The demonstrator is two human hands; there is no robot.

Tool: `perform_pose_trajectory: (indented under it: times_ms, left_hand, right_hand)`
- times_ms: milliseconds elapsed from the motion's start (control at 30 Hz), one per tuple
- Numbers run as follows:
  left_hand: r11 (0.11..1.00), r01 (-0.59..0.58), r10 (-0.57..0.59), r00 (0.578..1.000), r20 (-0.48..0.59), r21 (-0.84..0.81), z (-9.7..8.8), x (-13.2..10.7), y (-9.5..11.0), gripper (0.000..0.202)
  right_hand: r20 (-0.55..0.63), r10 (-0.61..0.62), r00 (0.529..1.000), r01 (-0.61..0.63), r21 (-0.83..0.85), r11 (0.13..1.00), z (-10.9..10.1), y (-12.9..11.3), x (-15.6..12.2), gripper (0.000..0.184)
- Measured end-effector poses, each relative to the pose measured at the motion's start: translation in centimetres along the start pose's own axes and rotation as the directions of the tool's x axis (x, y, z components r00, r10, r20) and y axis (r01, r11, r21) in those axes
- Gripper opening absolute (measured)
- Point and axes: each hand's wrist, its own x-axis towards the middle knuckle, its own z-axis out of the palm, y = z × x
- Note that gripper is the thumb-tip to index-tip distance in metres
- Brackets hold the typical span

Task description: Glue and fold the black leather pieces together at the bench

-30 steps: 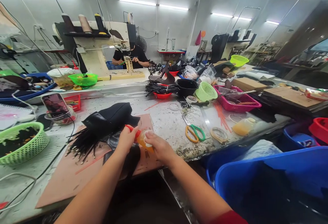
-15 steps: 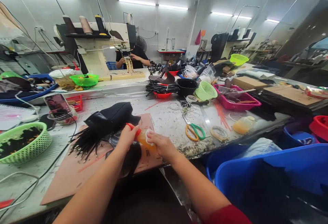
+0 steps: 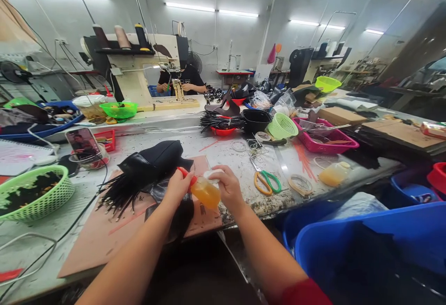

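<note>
My left hand (image 3: 179, 187) is closed around the red neck end of a small squeeze bottle (image 3: 206, 194) with amber liquid, tilted over the bench edge. My right hand (image 3: 228, 188) pinches a small white piece (image 3: 213, 175) against or just above the bottle's side; whether it is a cap or a wad cannot be made out. Left of the hands, black leather pieces (image 3: 153, 158) with a fringe of thin black straps lie on a pinkish board (image 3: 87, 244). Another dark piece (image 3: 179, 216) lies under my left wrist.
Scissors (image 3: 266, 182) with orange and green handles, a tape roll (image 3: 300, 184) and a second amber bottle (image 3: 334, 174) lie to the right. A blue bin (image 3: 348, 221) stands below the bench edge. A green basket (image 3: 38, 202) is at left. Across the bench, a person (image 3: 183, 81) sits behind a sewing machine.
My right hand has shifted slightly up and right with the white piece, uncovering more of the bottle's body. My left hand keeps its hold on the bottle. The view has moved slightly.
</note>
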Motion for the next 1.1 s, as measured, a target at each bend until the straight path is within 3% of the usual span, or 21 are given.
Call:
perform_pose_trajectory:
  times_ms: [133, 333, 467, 633, 767, 833, 933, 1033, 1100]
  left_hand:
    - [0.999, -0.033, 0.034, 0.999, -0.030, 0.035, 0.1, 0.2, -0.2, 0.019]
    - [0.992, -0.070, 0.076, 0.996, -0.053, 0.109, 0.3, 0.1, -0.1, 0.020]
    - [0.981, -0.095, 0.106, 0.993, -0.058, 0.169, 0.5, -0.4, 0.4, 0.019]
    - [0.967, -0.121, 0.132, 0.990, -0.039, 0.224, 0.6, -1.0, 1.0, 0.021]
    - [0.964, -0.125, 0.134, 0.991, -0.021, 0.233, 0.7, -0.8, 1.1, 0.020]
    - [0.964, -0.126, 0.133, 0.991, -0.014, 0.234, 0.7, -0.6, 1.0, 0.020]
    - [0.962, -0.134, 0.139, 0.990, -0.005, 0.239, 0.7, -0.5, 1.1, 0.021]
    - [0.954, -0.153, 0.158, 0.987, 0.001, 0.257, 0.6, -1.0, 1.6, 0.022]
    - [0.944, -0.173, 0.179, 0.984, 0.005, 0.280, 0.6, -1.4, 2.1, 0.023]
  right_hand:
    - [0.121, -0.072, 0.990, 0.074, -0.013, 0.997, 2.1, -1.7, 0.9, 0.024]
    - [0.198, -0.042, 0.979, 0.074, -0.159, 0.985, 2.5, -2.5, 0.3, 0.022]
    - [0.279, -0.089, 0.956, 0.142, -0.177, 0.974, 2.6, -2.4, -0.4, 0.021]
    - [0.445, -0.174, 0.878, 0.227, -0.066, 0.972, 0.6, -2.1, -0.6, 0.020]
    - [0.528, -0.145, 0.837, 0.167, 0.007, 0.986, -2.4, -2.6, -2.2, 0.023]
    - [0.499, -0.076, 0.863, 0.079, 0.015, 0.997, -3.6, -2.6, -3.3, 0.026]
    - [0.355, 0.072, 0.932, -0.077, 0.000, 0.997, -4.2, -2.1, -4.4, 0.021]
    - [0.193, 0.183, 0.964, -0.184, -0.011, 0.983, -3.1, -1.1, -3.9, 0.006]
    - [0.127, 0.205, 0.971, -0.205, -0.006, 0.979, -1.8, -0.7, -2.9, 0.010]
